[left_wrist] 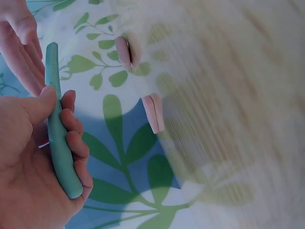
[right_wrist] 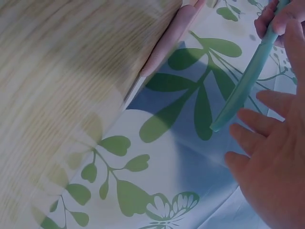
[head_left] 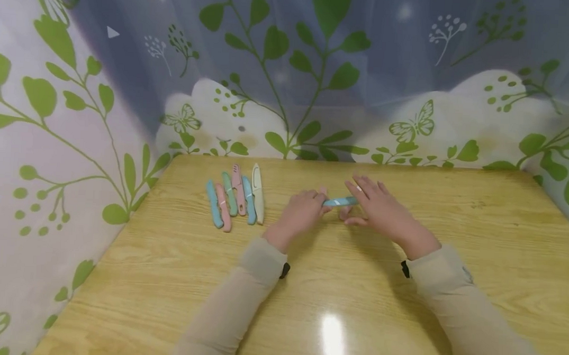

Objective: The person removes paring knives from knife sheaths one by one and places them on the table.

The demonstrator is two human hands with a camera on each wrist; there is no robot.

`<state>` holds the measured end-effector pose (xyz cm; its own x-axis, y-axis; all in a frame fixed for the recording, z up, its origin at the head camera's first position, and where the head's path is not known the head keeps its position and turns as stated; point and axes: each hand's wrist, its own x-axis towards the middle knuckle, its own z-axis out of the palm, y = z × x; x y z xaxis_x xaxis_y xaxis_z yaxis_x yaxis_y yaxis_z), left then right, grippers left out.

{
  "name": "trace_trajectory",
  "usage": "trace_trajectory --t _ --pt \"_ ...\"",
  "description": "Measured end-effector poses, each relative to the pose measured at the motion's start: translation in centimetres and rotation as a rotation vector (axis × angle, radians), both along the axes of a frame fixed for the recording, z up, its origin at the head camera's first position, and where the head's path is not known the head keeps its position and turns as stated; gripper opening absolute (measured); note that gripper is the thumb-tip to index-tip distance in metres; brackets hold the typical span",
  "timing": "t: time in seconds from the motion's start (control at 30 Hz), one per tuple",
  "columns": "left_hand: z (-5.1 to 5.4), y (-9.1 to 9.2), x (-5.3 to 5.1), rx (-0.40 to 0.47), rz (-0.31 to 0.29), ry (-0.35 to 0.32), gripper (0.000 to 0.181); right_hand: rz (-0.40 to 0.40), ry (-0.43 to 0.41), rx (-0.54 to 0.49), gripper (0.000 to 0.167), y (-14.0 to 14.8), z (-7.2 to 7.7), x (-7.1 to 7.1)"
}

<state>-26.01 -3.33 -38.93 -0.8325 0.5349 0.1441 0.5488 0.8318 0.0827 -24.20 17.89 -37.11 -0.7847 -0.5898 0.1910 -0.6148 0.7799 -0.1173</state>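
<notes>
My left hand (head_left: 304, 213) grips a slim blue knife (head_left: 340, 201) by one end, fingers curled round it and thumb along it. It looks blue-green and gently curved in the left wrist view (left_wrist: 62, 143). Its other end points at my right hand (head_left: 383, 211), whose fingers are spread and hold nothing. In the right wrist view the far end (right_wrist: 224, 119) lies close to those fingers (right_wrist: 257, 124); whether they touch cannot be told. Both hands are above the wooden table (head_left: 308, 284).
Several knives lie side by side left of my hands: blue (head_left: 214, 203), pink (head_left: 223, 209), green (head_left: 230, 193), another blue (head_left: 248, 200) and cream (head_left: 258, 193). Among them is a slotted pink peeler (head_left: 239, 189). A leaf-patterned cloth (head_left: 287, 119) hangs behind the table.
</notes>
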Motion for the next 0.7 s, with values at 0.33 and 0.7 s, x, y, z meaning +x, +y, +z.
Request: trace_trajectory --t 0.33,0.7 --pt "0.7 0.6 0.8 0.039 -0.009 -0.112 0.035 0.013 -0.028 0.017 0.077 0.0 -0.2 0.6" --pt "1.1 0.6 1.5 0.043 -0.034 -0.124 0.036 0.027 0.073 0.025 0.059 -0.1 -0.9 0.9"
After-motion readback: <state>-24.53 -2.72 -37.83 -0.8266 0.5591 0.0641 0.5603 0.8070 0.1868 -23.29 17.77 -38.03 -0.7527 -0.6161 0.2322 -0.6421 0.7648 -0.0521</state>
